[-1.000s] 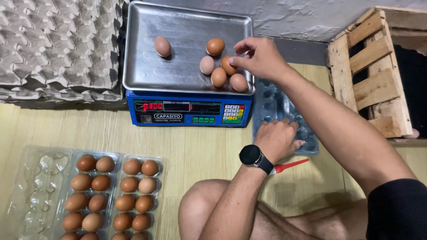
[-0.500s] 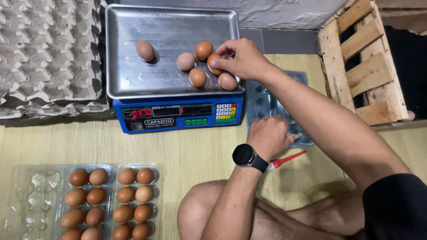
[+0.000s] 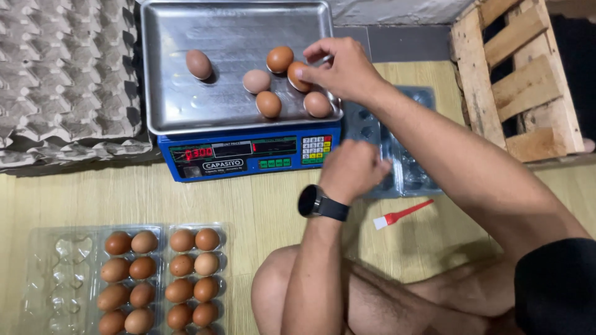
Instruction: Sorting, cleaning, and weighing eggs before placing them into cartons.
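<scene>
My right hand (image 3: 344, 71) reaches over the steel pan (image 3: 186, 105) of a blue digital scale (image 3: 245, 156), its thumb and fingertips pinching a brown egg (image 3: 295, 75). Several other brown and pale eggs lie loose on the pan, one apart at the left (image 3: 198, 64). My left hand (image 3: 351, 169), with a black watch on the wrist, is curled into a fist against the near edge of an empty clear plastic egg carton (image 3: 410, 164) right of the scale.
Clear cartons filled with brown eggs (image 3: 161, 276) sit at the lower left. Grey pulp egg trays (image 3: 62, 80) are stacked at the upper left. A wooden crate (image 3: 521, 80) stands at the right. A small red brush (image 3: 400, 214) lies on the floor by my knee.
The view has shifted, so the scale sits further left and lower in frame. My right hand stays on the same egg and my left fist stays by the clear carton.
</scene>
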